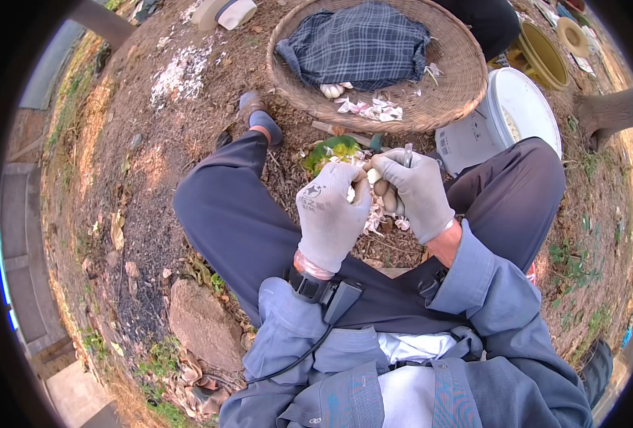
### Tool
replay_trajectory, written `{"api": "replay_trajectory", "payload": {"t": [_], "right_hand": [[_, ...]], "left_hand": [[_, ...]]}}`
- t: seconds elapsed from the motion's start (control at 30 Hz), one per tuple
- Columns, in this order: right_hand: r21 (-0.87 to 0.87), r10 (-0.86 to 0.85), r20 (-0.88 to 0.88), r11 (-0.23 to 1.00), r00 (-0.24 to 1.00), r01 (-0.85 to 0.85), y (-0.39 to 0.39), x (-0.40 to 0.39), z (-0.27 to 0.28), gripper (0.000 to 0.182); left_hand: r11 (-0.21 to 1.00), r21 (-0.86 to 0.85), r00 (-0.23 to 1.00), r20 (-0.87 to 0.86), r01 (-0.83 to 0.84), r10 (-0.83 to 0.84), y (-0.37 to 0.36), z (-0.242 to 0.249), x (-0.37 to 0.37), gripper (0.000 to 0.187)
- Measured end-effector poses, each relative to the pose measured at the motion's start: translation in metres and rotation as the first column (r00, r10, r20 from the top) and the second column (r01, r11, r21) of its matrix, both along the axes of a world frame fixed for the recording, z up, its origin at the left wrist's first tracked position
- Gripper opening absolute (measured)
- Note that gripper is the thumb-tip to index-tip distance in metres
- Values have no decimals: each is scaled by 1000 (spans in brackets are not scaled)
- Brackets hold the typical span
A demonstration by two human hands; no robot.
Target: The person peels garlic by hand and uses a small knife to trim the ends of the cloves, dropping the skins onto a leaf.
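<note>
My left hand (333, 214), in a pale grey work glove, is closed, with a white garlic clove (351, 193) showing at its curled fingers. Gloved the same way, my right hand (418, 194) is closed around a small metal blade (408, 155) that sticks up past the forefinger. Its handle is hidden. Between the fingertips of both hands sits a peeled garlic clove (373, 175). The right glove's fingertips are stained brown. Below the hands, garlic skins (375, 220) lie on the soil between my legs.
Ahead stands a round woven basket (466, 89) holding a dark checked cloth (359, 44) and garlic pieces (371, 108). At its right are a white bucket (466, 139) with pale contents and a yellow bucket (541, 55). A large stone (204, 324) lies at my left.
</note>
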State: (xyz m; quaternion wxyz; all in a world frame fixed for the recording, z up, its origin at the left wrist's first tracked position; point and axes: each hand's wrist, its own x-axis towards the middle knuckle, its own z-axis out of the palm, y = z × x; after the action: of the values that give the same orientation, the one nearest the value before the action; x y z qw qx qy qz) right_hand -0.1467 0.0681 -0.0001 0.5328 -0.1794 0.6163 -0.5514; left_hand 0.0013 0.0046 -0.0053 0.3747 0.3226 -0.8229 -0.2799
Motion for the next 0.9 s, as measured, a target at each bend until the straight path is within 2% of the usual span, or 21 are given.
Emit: {"api": "replay_trajectory", "payload": {"t": [0.1,0.17,0.3,0.4,0.47,0.6,0.67,0.8,0.87,0.9], "right_hand": [[-29,-27,54,999,998,28,0,1,-4,21],[-57,2,77,998,997,3,0,0,-5,21],[-88,19,129,996,992,-7,1,-1,-3,21],[-125,58,61,991,996,-50,0,2,-1,22],[-134,147,31,981,989,-142,-1,0,0,26],[-101,212,-74,971,975,-219,-2,-6,-1,28],[-97,233,-304,957,924,-273,-2,-4,-6,28],[-58,279,-304,949,911,-310,-2,-5,-3,28],[-71,221,-133,970,966,-232,-1,-7,1,29],[-72,222,-134,970,966,-233,-1,-10,0,29]], "left_hand": [[996,80,999,-14,-33,34,0,0,0,10],[969,243,998,-36,-47,57,1,3,0,8],[950,304,995,-49,-70,89,0,2,0,6],[945,313,994,-20,-97,109,-2,2,0,6],[920,378,993,-22,-101,118,-2,4,2,6],[920,382,994,-18,-91,106,-5,6,3,8],[919,379,992,-20,-110,127,-6,8,4,8],[872,475,986,-48,-118,159,-8,10,5,6],[799,593,960,-151,-102,235,-11,6,9,8],[799,592,960,-153,-102,235,-12,6,10,8]]}}
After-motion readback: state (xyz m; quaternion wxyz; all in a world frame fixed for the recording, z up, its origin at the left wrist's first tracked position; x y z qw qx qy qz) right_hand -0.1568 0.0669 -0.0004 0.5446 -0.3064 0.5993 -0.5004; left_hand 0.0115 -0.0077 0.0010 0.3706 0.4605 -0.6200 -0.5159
